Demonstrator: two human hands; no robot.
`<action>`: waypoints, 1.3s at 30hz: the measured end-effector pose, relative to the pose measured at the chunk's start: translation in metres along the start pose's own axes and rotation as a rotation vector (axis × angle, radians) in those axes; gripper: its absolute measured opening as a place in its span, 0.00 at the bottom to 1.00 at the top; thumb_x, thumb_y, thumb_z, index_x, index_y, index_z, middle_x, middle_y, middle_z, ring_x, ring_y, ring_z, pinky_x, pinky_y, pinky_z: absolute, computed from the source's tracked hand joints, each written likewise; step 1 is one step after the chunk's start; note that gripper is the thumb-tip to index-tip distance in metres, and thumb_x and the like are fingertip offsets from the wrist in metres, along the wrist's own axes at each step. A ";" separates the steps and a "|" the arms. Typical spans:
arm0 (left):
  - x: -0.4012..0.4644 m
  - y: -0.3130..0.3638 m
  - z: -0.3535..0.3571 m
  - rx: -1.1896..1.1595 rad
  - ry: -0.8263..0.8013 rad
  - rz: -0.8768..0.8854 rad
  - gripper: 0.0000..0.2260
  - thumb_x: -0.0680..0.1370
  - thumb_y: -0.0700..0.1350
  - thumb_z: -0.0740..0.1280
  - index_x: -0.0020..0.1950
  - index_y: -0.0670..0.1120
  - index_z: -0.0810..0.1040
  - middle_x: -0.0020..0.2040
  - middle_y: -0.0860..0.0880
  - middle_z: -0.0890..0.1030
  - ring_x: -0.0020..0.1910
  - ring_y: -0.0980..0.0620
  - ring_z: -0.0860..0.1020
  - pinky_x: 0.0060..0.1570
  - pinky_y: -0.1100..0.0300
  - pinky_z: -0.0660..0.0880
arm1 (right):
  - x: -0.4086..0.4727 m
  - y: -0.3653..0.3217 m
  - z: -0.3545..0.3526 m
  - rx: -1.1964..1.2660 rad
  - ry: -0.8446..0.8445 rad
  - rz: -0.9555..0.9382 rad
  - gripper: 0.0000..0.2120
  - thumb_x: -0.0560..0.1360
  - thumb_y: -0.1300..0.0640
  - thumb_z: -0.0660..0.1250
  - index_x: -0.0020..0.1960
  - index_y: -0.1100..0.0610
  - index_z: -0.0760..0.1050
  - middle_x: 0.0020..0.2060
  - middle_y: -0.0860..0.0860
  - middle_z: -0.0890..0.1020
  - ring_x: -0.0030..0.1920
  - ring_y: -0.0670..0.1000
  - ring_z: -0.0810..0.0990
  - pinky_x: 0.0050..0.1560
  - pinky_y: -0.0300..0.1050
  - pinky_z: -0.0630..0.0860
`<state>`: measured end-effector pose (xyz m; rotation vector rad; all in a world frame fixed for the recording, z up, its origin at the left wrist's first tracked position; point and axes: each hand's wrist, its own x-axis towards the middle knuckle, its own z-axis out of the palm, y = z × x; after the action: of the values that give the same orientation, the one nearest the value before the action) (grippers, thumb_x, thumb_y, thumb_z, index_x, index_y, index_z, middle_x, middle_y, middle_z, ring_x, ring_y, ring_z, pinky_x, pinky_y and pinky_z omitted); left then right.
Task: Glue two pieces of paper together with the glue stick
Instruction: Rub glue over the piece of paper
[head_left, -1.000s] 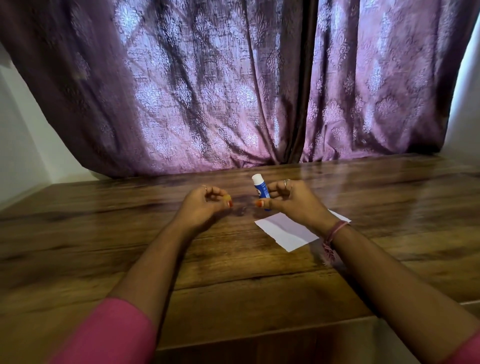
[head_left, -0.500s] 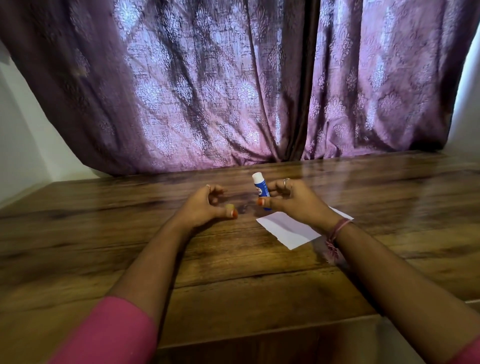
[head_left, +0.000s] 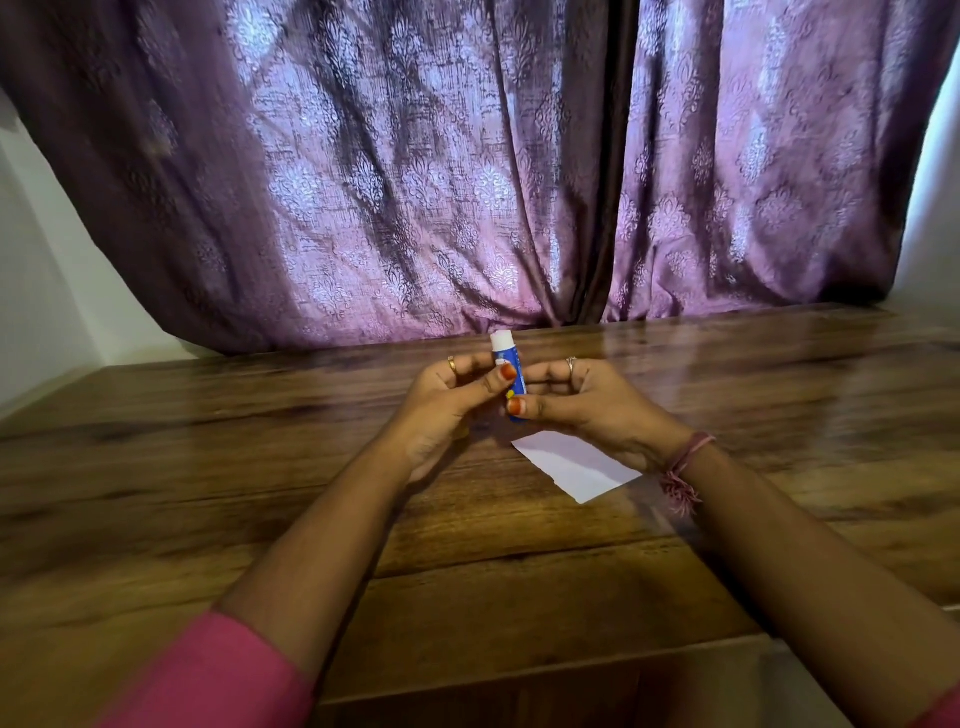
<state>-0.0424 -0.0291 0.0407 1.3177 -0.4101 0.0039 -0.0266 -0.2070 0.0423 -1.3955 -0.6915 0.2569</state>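
A blue glue stick (head_left: 507, 358) with a white top stands upright above the table, held between both hands. My right hand (head_left: 592, 410) pinches its lower end with thumb and fingers. My left hand (head_left: 441, 410) has closed on the middle of the stick, thumb on the front and fingers behind. A small yellow bit shows between the two thumbs; I cannot tell what it is. White paper (head_left: 574, 467) lies flat on the wooden table (head_left: 260, 493), just under and in front of my right wrist, which hides part of it.
A purple patterned curtain (head_left: 467, 182) hangs along the table's far edge. White walls stand at both sides. The table's near edge (head_left: 519, 675) runs below my forearms.
My left hand has moved right from a hand's width away and taken hold of the glue stick. The right hand and stick stay in about the same place.
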 end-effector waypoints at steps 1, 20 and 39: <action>0.000 0.002 0.001 -0.016 0.002 0.011 0.09 0.68 0.43 0.71 0.48 0.44 0.81 0.43 0.47 0.85 0.38 0.53 0.83 0.38 0.58 0.80 | 0.000 0.000 -0.001 0.010 -0.021 0.022 0.15 0.64 0.64 0.74 0.51 0.57 0.83 0.44 0.56 0.86 0.46 0.51 0.85 0.46 0.41 0.80; 0.000 0.000 0.016 0.063 0.087 0.085 0.08 0.75 0.37 0.66 0.53 0.41 0.78 0.48 0.48 0.84 0.43 0.53 0.83 0.37 0.62 0.80 | -0.003 -0.003 -0.001 -0.348 0.137 0.167 0.06 0.70 0.58 0.74 0.47 0.55 0.84 0.35 0.47 0.86 0.27 0.40 0.77 0.24 0.32 0.64; 0.005 -0.013 0.013 -0.035 0.301 0.108 0.17 0.60 0.47 0.79 0.44 0.44 0.81 0.41 0.42 0.85 0.37 0.48 0.83 0.38 0.55 0.80 | 0.004 0.011 0.007 -0.551 0.262 -0.070 0.08 0.69 0.57 0.76 0.40 0.58 0.78 0.23 0.45 0.78 0.22 0.41 0.74 0.23 0.30 0.67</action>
<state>-0.0380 -0.0457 0.0328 1.2357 -0.2226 0.2814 -0.0249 -0.1972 0.0329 -1.8820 -0.6128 -0.1882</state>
